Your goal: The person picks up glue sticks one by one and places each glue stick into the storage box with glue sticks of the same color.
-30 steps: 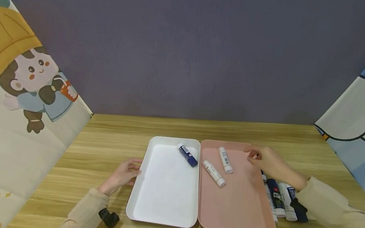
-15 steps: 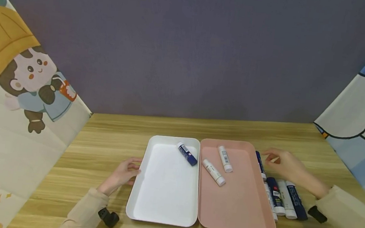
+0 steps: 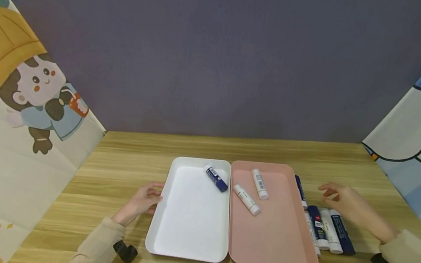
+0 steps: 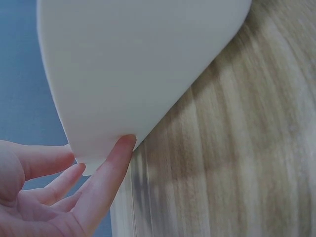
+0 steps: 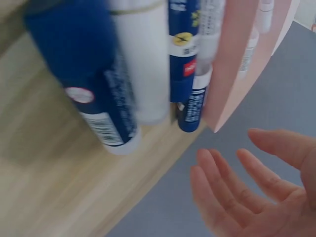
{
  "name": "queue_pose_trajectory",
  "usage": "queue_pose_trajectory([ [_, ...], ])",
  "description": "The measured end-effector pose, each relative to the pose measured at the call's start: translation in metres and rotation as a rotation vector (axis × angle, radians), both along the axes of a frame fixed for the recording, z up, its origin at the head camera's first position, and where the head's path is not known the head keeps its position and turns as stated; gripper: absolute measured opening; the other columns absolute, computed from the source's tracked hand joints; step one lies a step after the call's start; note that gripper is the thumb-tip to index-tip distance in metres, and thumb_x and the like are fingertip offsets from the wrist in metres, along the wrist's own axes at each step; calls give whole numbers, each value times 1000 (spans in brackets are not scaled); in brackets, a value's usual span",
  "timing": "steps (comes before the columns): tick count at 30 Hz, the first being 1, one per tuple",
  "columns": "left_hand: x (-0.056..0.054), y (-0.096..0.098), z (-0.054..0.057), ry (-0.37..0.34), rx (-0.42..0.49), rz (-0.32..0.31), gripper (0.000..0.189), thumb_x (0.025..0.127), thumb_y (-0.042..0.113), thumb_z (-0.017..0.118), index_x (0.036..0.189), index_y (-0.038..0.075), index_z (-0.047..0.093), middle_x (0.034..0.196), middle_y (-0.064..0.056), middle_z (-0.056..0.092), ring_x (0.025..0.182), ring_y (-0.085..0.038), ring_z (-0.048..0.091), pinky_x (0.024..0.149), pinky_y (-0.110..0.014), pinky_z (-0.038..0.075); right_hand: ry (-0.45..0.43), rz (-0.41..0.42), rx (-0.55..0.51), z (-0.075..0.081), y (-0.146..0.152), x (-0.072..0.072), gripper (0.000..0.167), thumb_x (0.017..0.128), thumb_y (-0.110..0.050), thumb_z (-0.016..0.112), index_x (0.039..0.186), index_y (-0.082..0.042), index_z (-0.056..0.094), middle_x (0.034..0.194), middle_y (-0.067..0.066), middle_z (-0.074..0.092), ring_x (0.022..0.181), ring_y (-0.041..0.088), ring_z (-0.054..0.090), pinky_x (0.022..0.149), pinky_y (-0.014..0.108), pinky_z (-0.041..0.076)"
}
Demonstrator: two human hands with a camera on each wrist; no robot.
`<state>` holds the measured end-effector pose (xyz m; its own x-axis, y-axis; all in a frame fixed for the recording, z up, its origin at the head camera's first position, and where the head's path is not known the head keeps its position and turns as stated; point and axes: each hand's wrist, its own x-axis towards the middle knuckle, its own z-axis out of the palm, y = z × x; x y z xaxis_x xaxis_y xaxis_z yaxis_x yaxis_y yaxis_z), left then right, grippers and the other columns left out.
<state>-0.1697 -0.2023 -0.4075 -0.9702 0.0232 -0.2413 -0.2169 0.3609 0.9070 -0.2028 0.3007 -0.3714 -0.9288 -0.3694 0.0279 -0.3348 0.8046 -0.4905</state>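
My left hand (image 3: pixel 142 202) rests against the left side of the white tray (image 3: pixel 188 231). In the left wrist view, fairly straight fingers (image 4: pixel 111 165) touch its outer wall. A navy glue stick (image 3: pixel 215 178) lies in that tray. Two white glue sticks, one upper (image 3: pixel 260 184) and one lower (image 3: pixel 246 199), lie in the pink tray (image 3: pixel 273 243). Over the table to the right, my right hand (image 3: pixel 348 205) hovers with loosely bent fingers and holds nothing. Below and left of it lie several glue sticks, among them a navy one (image 3: pixel 342 233) and a white one (image 3: pixel 331 232).
Both trays stand side by side on the wooden table (image 3: pixel 128 153). A grey-blue panel (image 3: pixel 217 64) rises behind it. Printed cloths hang at the left (image 3: pixel 9 163) and right (image 3: pixel 415 134). A navy glue stick (image 3: pixel 301 191) lies along the pink tray's right wall.
My right hand has moved from over the pink tray's upper right corner to the right, uncovering the glue sticks beside it. The left hand has stayed put.
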Motion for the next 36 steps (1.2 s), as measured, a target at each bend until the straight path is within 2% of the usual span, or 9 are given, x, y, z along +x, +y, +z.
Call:
queue_pose_trajectory([
  [7, 0, 0, -1, 3, -15, -1, 38, 86, -3, 48, 124, -4, 41, 106, -24, 51, 78, -22, 59, 61, -37, 55, -8, -38, 13, -12, 11, 6, 32, 80, -2, 58, 107, 13, 52, 89, 23, 58, 79, 34, 57, 59, 41, 51],
  [15, -2, -1, -4, 3, -41, 0, 38, 86, -2, 49, 124, -2, 43, 104, -21, 52, 78, -21, 58, 60, -35, 54, -23, -65, 18, -22, 22, 10, 32, 80, -2, 59, 107, 14, 52, 89, 26, 59, 75, 34, 58, 58, 40, 51],
  [30, -3, -1, -5, 14, -37, -4, 37, 86, -2, 49, 123, -1, 43, 104, -21, 52, 78, -21, 58, 58, -34, 54, -5, -118, 66, -27, 32, 16, 37, 78, -7, 62, 107, 14, 51, 84, 24, 60, 69, 33, 59, 55, 44, 49],
  [36, -3, -1, -5, 11, -21, 3, 38, 86, -2, 49, 123, -2, 42, 106, -23, 51, 78, -21, 58, 59, -36, 54, -24, -140, 86, -32, 35, 16, 38, 76, -9, 64, 104, 14, 52, 83, 25, 60, 69, 34, 59, 56, 46, 48],
])
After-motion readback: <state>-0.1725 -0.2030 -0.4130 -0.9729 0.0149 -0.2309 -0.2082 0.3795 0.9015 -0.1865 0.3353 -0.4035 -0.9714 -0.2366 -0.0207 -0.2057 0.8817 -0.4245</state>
